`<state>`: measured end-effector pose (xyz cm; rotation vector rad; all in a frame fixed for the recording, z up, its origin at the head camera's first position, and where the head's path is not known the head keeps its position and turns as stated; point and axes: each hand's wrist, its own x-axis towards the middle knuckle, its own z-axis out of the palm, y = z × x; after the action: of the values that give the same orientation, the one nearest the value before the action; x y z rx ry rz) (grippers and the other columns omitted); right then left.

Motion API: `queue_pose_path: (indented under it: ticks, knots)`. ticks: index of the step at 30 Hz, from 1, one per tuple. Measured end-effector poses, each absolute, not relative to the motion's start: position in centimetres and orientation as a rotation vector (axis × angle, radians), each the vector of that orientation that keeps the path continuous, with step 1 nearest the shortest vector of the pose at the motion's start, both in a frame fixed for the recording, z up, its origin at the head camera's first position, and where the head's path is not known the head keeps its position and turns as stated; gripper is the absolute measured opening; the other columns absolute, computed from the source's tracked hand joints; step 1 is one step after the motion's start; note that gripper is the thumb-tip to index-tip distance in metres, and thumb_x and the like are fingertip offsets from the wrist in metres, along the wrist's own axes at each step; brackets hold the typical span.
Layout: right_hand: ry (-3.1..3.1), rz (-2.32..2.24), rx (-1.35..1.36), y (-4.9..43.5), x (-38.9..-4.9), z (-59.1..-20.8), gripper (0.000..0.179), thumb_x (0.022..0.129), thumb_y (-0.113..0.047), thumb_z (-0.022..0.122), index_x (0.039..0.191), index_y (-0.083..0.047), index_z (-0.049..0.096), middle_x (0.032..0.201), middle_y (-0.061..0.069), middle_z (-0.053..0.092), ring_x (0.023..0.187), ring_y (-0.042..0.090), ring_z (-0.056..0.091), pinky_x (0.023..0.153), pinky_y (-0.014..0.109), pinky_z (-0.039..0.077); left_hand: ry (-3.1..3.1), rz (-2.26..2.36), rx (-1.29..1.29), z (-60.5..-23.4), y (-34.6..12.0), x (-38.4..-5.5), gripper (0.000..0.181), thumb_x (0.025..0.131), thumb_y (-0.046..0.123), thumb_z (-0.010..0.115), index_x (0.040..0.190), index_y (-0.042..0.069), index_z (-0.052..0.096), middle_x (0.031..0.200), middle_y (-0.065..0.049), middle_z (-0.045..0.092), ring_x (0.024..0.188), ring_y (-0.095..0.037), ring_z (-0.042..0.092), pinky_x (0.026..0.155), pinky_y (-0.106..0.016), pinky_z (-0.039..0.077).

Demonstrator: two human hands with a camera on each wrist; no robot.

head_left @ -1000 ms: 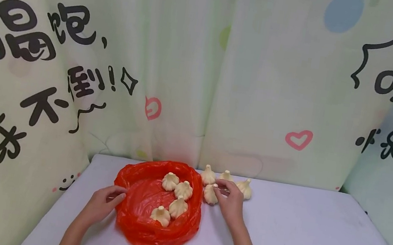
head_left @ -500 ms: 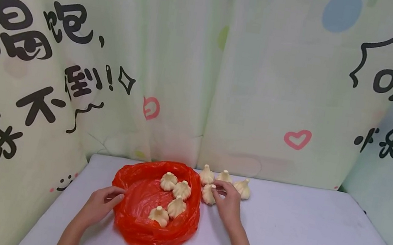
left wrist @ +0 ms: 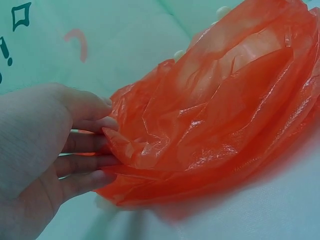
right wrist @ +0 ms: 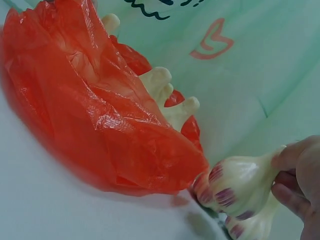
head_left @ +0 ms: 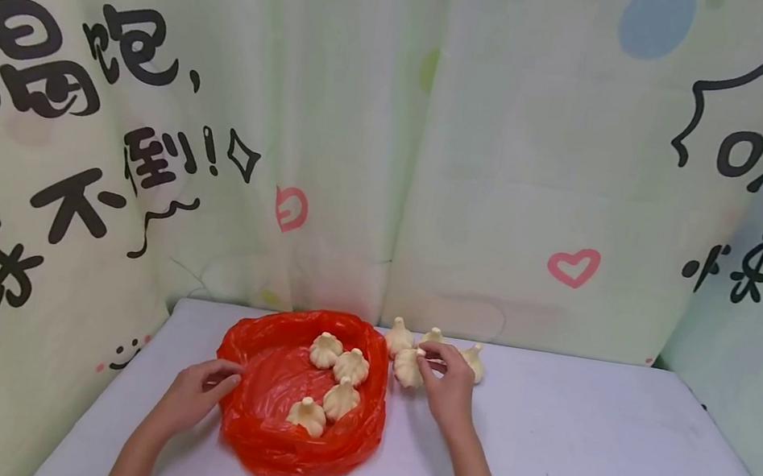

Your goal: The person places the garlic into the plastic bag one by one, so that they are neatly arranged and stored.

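A red plastic bag [head_left: 291, 461] stands with its mouth rolled wide, holding several pale garlic bulbs [head_left: 307, 416]. At the bag's left rim, my left hand [head_left: 197, 395] holds the thin plastic between thumb and fingers. Seen from the left wrist, the fingertips [left wrist: 107, 175] are partly behind the red film. My right hand [head_left: 450, 386] pinches a garlic bulb [right wrist: 240, 182] by its stem, just right of the bag. Purple streaks mark its base in the right wrist view. It overlaps another bulb [right wrist: 252, 225] there.
Behind and around my right hand, more garlic bulbs [head_left: 399, 338] are grouped near the back edge of the white table [head_left: 585, 454]. A printed curtain [head_left: 487, 163] hangs behind the table and along both sides.
My right hand has raised the pinched garlic bulb a little. My left hand stays at the bag's rim, and the bag's contents look the same.
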<state>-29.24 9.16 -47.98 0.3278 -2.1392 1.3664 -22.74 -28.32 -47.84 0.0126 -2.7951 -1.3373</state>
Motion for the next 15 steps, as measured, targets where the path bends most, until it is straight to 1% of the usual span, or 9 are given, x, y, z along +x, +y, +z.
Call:
queue_pose_path:
  ticks: [7, 15]
  knots:
    - [-2.143, 1.374, 0.298, 8.7, -28.8, -47.2, 0.021, 0.08, 0.003, 0.074, 0.101, -0.001, 0.071, 0.096, 0.012, 0.071, 0.084, 0.026, 0.07, 0.077, 0.036, 0.06, -2.801, -1.339, 0.048, -48.1, -28.5, -22.6, 0.025, 0.095, 0.019, 0.061, 0.118, 0.012, 0.066, 0.111, -0.004, 0.069, 0.103, -0.019, 0.064, 0.09, -0.037, 0.057]
    - [-2.116, 1.445, 0.359, 7.8, -27.9, -45.6, 0.02, 0.081, 0.001, 0.074, 0.101, -0.004, 0.071, 0.096, 0.01, 0.071, 0.086, 0.024, 0.07, 0.078, 0.031, 0.06, -2.793, -1.348, 0.049, -47.8, -28.6, -22.6, 0.025, 0.095, 0.02, 0.061, 0.118, 0.013, 0.066, 0.11, -0.003, 0.068, 0.102, -0.017, 0.063, 0.09, -0.036, 0.057]
